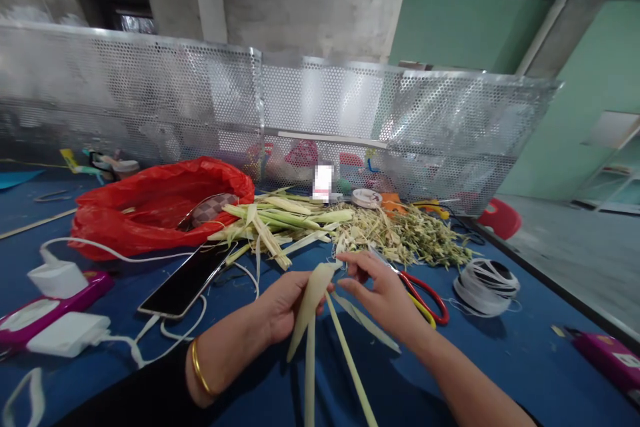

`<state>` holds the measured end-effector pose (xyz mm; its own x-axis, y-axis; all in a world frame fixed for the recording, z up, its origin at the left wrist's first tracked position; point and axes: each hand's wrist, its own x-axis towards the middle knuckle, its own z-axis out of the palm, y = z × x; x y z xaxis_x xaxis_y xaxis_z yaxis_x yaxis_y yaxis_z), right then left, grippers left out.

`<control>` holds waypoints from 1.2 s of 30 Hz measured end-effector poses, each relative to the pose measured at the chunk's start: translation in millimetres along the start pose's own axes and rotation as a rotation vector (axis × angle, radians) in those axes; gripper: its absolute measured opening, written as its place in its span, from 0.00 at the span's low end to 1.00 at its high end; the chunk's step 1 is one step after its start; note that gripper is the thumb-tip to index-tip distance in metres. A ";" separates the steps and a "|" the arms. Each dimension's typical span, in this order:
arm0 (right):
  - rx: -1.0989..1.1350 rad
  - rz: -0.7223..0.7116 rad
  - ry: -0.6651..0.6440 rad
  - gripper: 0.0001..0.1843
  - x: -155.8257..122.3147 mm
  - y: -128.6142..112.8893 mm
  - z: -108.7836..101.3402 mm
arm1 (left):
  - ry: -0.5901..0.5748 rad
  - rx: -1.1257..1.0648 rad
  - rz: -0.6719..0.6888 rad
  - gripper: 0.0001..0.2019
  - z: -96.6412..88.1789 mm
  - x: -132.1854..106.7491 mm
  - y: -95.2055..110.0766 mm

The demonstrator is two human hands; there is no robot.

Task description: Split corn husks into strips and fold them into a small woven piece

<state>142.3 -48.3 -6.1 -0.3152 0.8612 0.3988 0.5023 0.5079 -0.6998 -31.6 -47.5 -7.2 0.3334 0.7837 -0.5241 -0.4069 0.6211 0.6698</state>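
My left hand (287, 303) is closed around pale corn husk strips (310, 297) in the middle of the view. One broad piece is folded over at the top, and two narrow lengths hang down towards the bottom edge. Just right of the fold is my right hand (373, 283), its index finger stretched out and its thumb apart from it. Whether its fingertips touch the husk's tip I cannot tell. Another loose husk strip (367, 323) lies below my right hand. Scissors (425, 293) with red and yellow handles lie partly hidden behind that hand.
Behind my hands lie green and pale husks (280, 220) and a heap of dried plant bits (405, 233). A red plastic bag (115, 213), a phone (187, 283) with white cables and a purple power strip (60, 307) are left. A white string spool (486, 287) stands right.
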 end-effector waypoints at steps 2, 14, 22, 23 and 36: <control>0.056 -0.082 -0.039 0.15 -2.0 -5.9 -0.2 | -0.054 0.117 0.012 0.02 2.9 -3.2 -5.4; 0.733 0.495 -0.134 0.18 -1.9 -5.8 6.0 | -0.306 0.379 -0.051 0.09 -1.1 -7.8 -11.9; 0.665 0.414 -0.133 0.17 -2.7 -8.2 8.7 | -0.290 0.326 -0.049 0.11 -4.2 -3.1 -12.4; 0.639 0.407 -0.135 0.17 -2.9 -7.2 10.2 | -0.312 0.327 -0.052 0.11 -4.2 -3.7 -12.8; 0.242 0.297 -0.258 0.18 -13.8 -10.7 10.9 | 0.005 -0.006 0.133 0.04 -0.5 -5.4 12.2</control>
<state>132.5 -65.8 -10.5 -0.3917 0.9198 0.0205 0.4087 0.1939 -0.8918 -38.7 -44.1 3.6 0.2721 0.8589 -0.4339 -0.4520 0.5122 0.7303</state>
